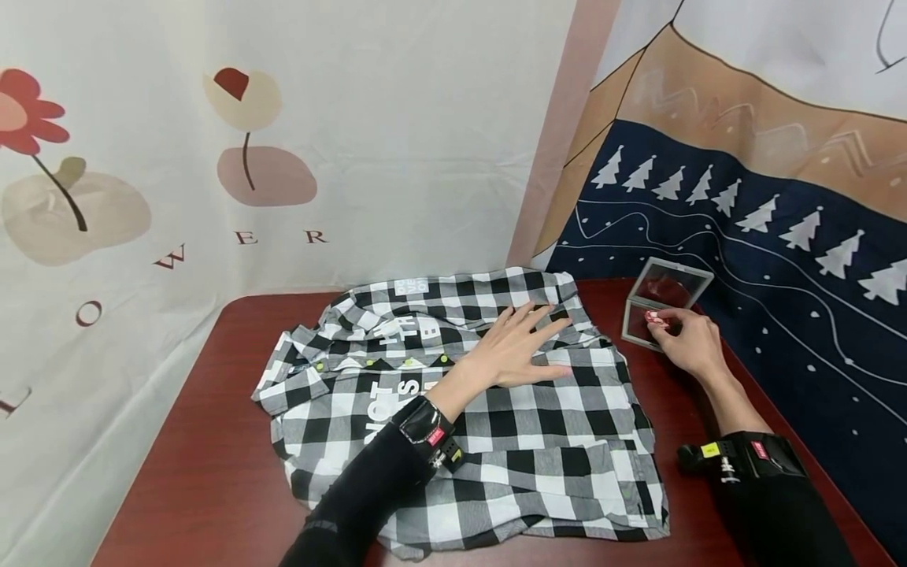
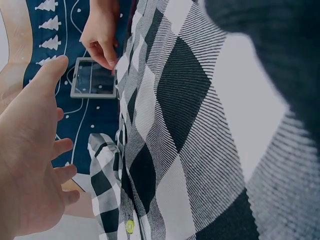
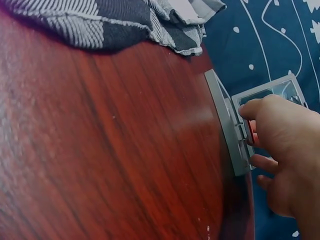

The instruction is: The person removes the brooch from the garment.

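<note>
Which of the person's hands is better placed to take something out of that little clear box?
The right hand, probably. Its fingers already pinch a small red thing at the open clear box by the table's far right edge. The left hand lies flat on the checked shirt, away from the box.

Worktop (image 1: pixel 212 441): dark red wood-grain surface, smooth, with a low sheen. Shirt (image 1: pixel 510 449): woven cloth, black and white check, matt, finely ribbed weave on the shaded squares, small glossy yellow-green buttons. Box (image 1: pixel 666 303): clear hard plastic, glossy, grey frame. Backdrop (image 1: pixel 779 260): printed cloth, matt. Wrist bands: glossy black.
</note>
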A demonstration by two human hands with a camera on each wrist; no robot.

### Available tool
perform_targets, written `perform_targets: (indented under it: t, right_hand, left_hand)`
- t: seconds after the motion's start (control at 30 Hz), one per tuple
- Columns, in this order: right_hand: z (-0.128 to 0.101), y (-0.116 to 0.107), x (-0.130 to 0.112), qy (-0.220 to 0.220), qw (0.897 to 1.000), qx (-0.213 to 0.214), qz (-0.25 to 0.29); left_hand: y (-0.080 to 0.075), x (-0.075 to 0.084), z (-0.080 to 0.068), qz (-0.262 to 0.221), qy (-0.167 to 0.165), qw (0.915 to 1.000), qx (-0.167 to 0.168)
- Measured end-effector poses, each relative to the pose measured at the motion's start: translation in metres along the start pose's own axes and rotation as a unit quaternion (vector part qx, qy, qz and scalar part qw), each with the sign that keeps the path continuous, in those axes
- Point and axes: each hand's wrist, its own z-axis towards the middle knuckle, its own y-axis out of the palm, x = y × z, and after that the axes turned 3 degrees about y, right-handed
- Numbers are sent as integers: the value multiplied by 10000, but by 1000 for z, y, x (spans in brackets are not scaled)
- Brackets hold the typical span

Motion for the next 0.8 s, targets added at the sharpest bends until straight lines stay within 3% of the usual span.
perform_targets:
  t: [0.43, 0.8]
  right_hand:
    - [0, 6, 4, 61, 9999, -104, -7]
    - [-2, 9, 6, -156, 9999, -25, -38]
  left_hand:
    - [0, 2, -2, 86, -2, 10000, 17]
    - [3, 0, -2, 23, -30, 10000, -23]
